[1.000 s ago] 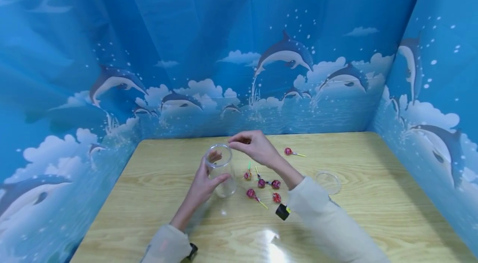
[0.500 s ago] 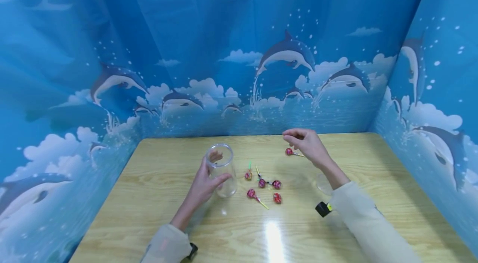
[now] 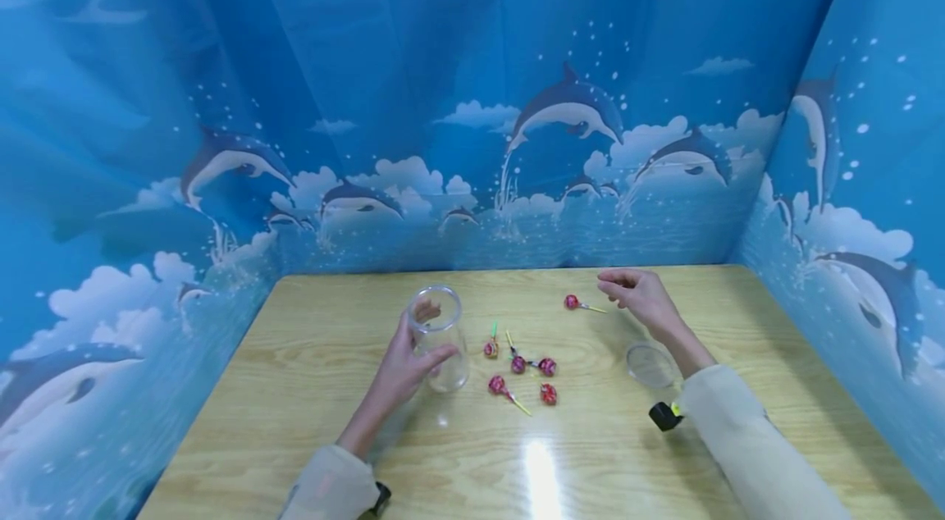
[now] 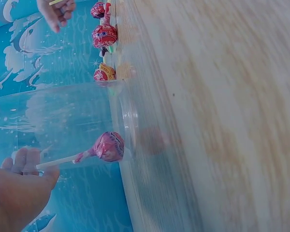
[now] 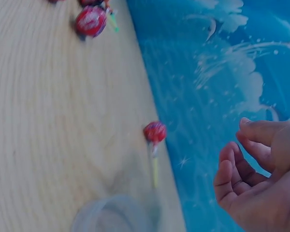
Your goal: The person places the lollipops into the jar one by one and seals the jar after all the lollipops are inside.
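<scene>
My left hand (image 3: 402, 360) grips a clear jar (image 3: 452, 372) that stands on the table, its round mouth at the top. Through its wall in the left wrist view, a pink-wrapped lollipop (image 4: 108, 146) appears to stand inside with its stick up; in the head view I cannot make it out. My right hand (image 3: 642, 298) hovers at the right with loosely bent fingers and holds nothing. Nearest to it lies a red lollipop (image 3: 572, 302) with a yellow stick. Below that hand rests a clear round lid (image 3: 650, 365).
Right of the jar lie several more lollipops, among them one with a green stick (image 3: 490, 349), a dark red one (image 3: 547, 367) and a red one (image 3: 497, 384). A blue dolphin-print curtain (image 3: 413, 93) closes off the back and sides of the wooden table (image 3: 295, 389).
My right hand has moved from the jar's mouth to the right, past the far lollipop, and now hangs above the lid. My left hand and the jar stay put.
</scene>
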`<state>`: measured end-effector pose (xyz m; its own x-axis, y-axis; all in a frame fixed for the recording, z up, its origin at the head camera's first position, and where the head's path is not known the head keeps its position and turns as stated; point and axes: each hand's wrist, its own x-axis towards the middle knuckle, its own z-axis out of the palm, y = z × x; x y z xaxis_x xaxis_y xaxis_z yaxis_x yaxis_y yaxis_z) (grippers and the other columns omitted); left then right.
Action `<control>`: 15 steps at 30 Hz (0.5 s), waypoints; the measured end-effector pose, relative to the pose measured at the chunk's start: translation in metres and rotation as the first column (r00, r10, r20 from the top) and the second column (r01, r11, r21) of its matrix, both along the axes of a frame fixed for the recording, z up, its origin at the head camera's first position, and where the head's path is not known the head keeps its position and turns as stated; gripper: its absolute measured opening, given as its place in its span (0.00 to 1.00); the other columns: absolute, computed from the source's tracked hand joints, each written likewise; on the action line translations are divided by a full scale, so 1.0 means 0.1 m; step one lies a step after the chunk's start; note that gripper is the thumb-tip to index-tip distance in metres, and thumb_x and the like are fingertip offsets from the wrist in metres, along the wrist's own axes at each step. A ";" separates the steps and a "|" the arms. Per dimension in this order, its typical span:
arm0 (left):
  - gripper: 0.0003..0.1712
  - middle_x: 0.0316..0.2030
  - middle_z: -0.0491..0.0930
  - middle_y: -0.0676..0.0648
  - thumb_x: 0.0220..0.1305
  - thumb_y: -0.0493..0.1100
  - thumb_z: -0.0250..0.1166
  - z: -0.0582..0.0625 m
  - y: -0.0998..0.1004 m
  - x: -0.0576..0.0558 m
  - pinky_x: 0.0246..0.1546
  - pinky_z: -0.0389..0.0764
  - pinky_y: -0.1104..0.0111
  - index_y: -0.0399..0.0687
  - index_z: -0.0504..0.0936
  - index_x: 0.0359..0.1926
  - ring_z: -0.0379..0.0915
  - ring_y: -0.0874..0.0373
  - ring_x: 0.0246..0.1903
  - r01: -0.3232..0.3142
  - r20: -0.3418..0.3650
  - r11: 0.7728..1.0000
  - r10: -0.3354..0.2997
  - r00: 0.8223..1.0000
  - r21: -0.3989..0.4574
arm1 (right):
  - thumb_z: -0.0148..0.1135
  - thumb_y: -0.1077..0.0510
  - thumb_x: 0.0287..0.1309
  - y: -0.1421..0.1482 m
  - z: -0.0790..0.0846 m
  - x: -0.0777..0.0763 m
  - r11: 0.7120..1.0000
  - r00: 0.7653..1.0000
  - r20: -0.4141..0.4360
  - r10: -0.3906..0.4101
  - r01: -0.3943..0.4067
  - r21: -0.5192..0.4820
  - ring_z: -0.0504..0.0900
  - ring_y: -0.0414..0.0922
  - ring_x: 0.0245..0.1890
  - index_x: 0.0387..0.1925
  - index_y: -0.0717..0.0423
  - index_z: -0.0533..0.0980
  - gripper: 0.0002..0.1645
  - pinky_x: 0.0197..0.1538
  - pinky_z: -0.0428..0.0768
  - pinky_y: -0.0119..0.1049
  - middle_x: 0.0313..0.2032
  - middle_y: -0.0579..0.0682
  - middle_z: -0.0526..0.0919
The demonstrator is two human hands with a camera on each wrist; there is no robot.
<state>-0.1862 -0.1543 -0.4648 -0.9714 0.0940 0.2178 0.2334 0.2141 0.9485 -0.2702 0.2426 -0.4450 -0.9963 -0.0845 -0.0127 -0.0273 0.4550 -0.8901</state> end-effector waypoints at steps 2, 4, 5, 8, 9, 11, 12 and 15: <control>0.49 0.69 0.70 0.33 0.58 0.36 0.77 0.00 0.00 0.00 0.70 0.61 0.38 0.38 0.59 0.75 0.62 0.32 0.70 0.002 -0.005 1.000 -0.002 1.000 -0.004 | 0.59 0.53 0.76 0.02 -0.04 -0.02 1.000 1.000 0.027 -0.011 0.012 -0.013 0.77 0.62 0.56 0.65 0.67 0.74 0.26 0.54 0.82 0.51 0.59 0.65 0.80; 0.50 0.69 0.69 0.33 0.57 0.36 0.77 0.00 0.00 0.00 0.70 0.61 0.37 0.37 0.59 0.75 0.62 0.31 0.70 0.007 -0.005 1.000 -0.007 1.000 0.000 | 0.59 0.54 0.76 0.05 -0.09 -0.04 1.000 0.999 0.047 -0.020 0.021 -0.022 0.77 0.61 0.59 0.66 0.68 0.73 0.26 0.58 0.81 0.53 0.61 0.65 0.79; 0.50 0.69 0.69 0.32 0.57 0.36 0.77 0.00 0.00 0.00 0.70 0.61 0.37 0.36 0.59 0.75 0.62 0.31 0.70 0.010 -0.007 1.000 -0.010 1.000 0.001 | 0.59 0.55 0.76 0.06 -0.12 -0.06 0.999 0.998 0.056 -0.025 0.027 -0.026 0.77 0.61 0.60 0.66 0.68 0.73 0.26 0.59 0.80 0.54 0.61 0.66 0.79; 0.51 0.69 0.69 0.32 0.57 0.36 0.77 0.01 0.00 0.00 0.70 0.61 0.37 0.36 0.58 0.75 0.61 0.30 0.70 0.014 -0.007 1.000 -0.014 1.000 0.006 | 0.60 0.56 0.75 0.09 -0.20 -0.11 0.999 0.997 0.068 -0.031 0.031 -0.010 0.77 0.60 0.61 0.66 0.68 0.73 0.26 0.61 0.80 0.52 0.62 0.66 0.78; 0.50 0.69 0.69 0.32 0.57 0.36 0.77 0.01 0.00 0.00 0.70 0.61 0.37 0.36 0.58 0.75 0.61 0.30 0.70 0.016 -0.008 1.000 -0.016 1.000 0.007 | 0.60 0.56 0.74 0.09 -0.23 -0.12 0.999 0.997 0.070 -0.034 0.034 -0.001 0.77 0.60 0.61 0.65 0.68 0.74 0.25 0.60 0.80 0.51 0.61 0.66 0.79; 0.51 0.69 0.69 0.32 0.57 0.36 0.77 0.01 0.00 0.00 0.69 0.62 0.37 0.36 0.58 0.75 0.61 0.30 0.70 0.015 -0.006 1.000 -0.015 1.000 0.008 | 0.61 0.57 0.73 0.10 -0.28 -0.14 0.999 0.996 0.075 -0.038 0.037 0.020 0.78 0.59 0.59 0.64 0.68 0.74 0.25 0.58 0.81 0.47 0.61 0.66 0.79; 0.51 0.69 0.69 0.33 0.57 0.36 0.78 0.01 0.00 0.01 0.69 0.63 0.37 0.36 0.58 0.75 0.61 0.30 0.70 0.014 -0.004 1.000 -0.014 1.000 0.009 | 0.62 0.58 0.73 0.10 -0.30 -0.15 0.999 0.996 0.080 -0.042 0.039 0.030 0.79 0.57 0.57 0.63 0.68 0.75 0.24 0.57 0.82 0.45 0.60 0.66 0.80; 0.51 0.69 0.69 0.33 0.57 0.36 0.78 0.02 0.00 0.01 0.69 0.64 0.37 0.37 0.58 0.76 0.62 0.30 0.70 0.012 0.001 1.000 -0.012 1.000 0.010 | 0.63 0.60 0.71 0.09 -0.35 -0.18 0.998 0.995 0.091 -0.050 0.047 0.045 0.81 0.53 0.50 0.61 0.69 0.76 0.22 0.48 0.83 0.38 0.58 0.66 0.81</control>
